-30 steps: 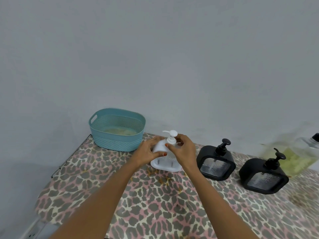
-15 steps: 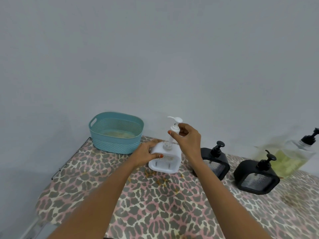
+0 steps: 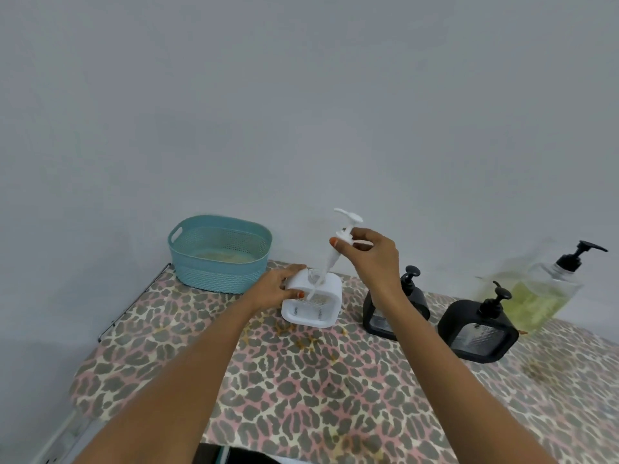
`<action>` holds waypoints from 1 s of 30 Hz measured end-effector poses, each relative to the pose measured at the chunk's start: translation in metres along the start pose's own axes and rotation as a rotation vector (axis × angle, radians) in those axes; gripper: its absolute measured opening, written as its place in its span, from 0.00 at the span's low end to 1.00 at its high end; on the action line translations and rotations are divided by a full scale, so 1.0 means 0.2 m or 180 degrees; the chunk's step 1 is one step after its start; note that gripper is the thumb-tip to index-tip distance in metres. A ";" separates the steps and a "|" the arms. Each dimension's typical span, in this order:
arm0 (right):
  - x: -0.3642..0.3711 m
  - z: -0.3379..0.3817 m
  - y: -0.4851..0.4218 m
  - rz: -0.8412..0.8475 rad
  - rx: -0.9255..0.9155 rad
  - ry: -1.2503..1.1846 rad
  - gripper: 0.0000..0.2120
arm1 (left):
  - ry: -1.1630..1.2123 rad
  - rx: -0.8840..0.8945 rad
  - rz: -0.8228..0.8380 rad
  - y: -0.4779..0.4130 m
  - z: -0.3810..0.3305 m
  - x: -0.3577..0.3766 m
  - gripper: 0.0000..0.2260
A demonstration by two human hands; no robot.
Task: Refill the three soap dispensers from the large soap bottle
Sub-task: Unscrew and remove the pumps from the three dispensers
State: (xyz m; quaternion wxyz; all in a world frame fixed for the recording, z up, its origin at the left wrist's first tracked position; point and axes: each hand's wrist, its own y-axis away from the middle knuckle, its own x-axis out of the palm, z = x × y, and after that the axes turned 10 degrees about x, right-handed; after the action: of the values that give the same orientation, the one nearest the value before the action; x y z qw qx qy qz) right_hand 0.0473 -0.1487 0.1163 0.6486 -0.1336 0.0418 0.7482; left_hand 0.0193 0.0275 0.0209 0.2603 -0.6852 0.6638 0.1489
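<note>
Mid-frame, the left hand [image 3: 279, 289] grips the white dispenser [image 3: 313, 304], a squat thing with a clear window. The right hand [image 3: 371, 256] pinches its white pump [image 3: 338, 242], raised and tilted, tube dipping into the neck.

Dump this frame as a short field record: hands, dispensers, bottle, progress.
left hand: grips white dispenser, which stands on the table
right hand: pinches pump, held tilted above the neck
pump tube: lower end inside the dispenser's opening
black dispensers: two, pumps on, right of the white one
large soap bottle: far right, yellow-green soap, black pump on
teal basket: back left
progress: no pouring begun
</note>
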 end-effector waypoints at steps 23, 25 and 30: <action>0.26 -0.63 0.25 0.1003 0.1617 0.0771 0.07 | 0.0225 0.0096 -0.0098 0.00 0.03 0.01 0.28; 0.26 -0.63 0.26 0.0963 0.1623 0.0710 0.09 | 0.0165 0.0114 -0.0094 0.00 0.03 0.02 0.28; 0.26 -0.64 0.27 0.0972 0.1567 0.0708 0.09 | 0.0136 0.0044 -0.0149 0.02 0.04 0.03 0.31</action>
State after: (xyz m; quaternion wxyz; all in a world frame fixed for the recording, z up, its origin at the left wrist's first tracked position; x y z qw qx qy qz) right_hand 0.0069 -0.1384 -0.0259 0.5330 -0.0457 0.3120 0.7852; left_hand 0.0168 0.0263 0.0099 0.2542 -0.7017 0.6539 0.1236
